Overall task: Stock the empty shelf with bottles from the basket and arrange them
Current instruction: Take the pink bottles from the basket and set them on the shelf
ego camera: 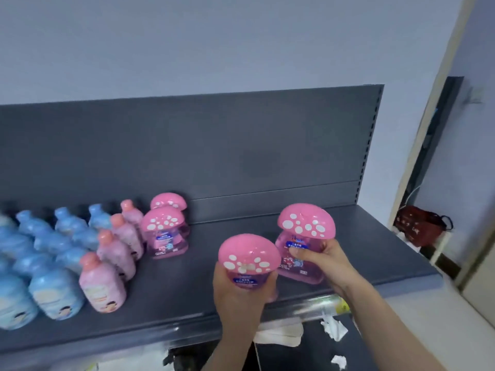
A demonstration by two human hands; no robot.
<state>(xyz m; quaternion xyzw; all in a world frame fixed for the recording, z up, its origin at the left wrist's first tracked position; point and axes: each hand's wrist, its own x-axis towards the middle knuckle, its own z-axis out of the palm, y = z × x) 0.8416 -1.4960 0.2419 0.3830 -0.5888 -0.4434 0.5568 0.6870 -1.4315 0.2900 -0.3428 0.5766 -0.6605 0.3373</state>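
Left grip [241, 293] around near bottle [247, 257], right grip [324, 261] around far bottle [305, 222]

**A:** What's over at the side?

**B:** A dark red bag [422, 226], resting on a low white ledge [439, 250].

**A:** And near the bag?

**B:** A thin white cable [409, 195] curves down just above and left of it. A cream door frame [433, 116] slants upward from the bag's left, with a dark panel [432, 156] beside the frame, above the bag. Higher still is a small wall fitting [475, 95], too blurred to identify.

**A:** Lower down?

**B:** Crumpled white paper [333, 328] lies well below and left of the bag, with a smaller scrap [338, 361] beneath it. Far up and left of the bag is a plain blue-grey wall [214, 44].
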